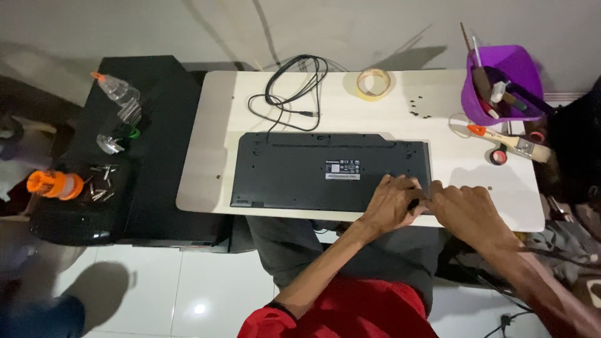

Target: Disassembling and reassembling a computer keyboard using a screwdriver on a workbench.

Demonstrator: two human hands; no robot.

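Observation:
A black keyboard (pixel 313 172) lies face down on a white table (pixel 213 125), its cable (pixel 294 87) coiled behind it. My left hand (pixel 391 203) rests on the keyboard's near right corner, fingers curled around a dark tool handle that is mostly hidden. My right hand (pixel 466 209) sits right beside it at the keyboard's right edge, fingertips touching the same corner. What the tool's tip touches is hidden by my fingers.
A roll of tape (pixel 374 83) and small dark screws (pixel 416 106) lie behind the keyboard. A purple tub (pixel 501 84) of tools, a paintbrush (pixel 513 143) and a small tape roll (pixel 498 156) sit at right. A black stand (pixel 144 144) at left holds bottles and screwdriver bits.

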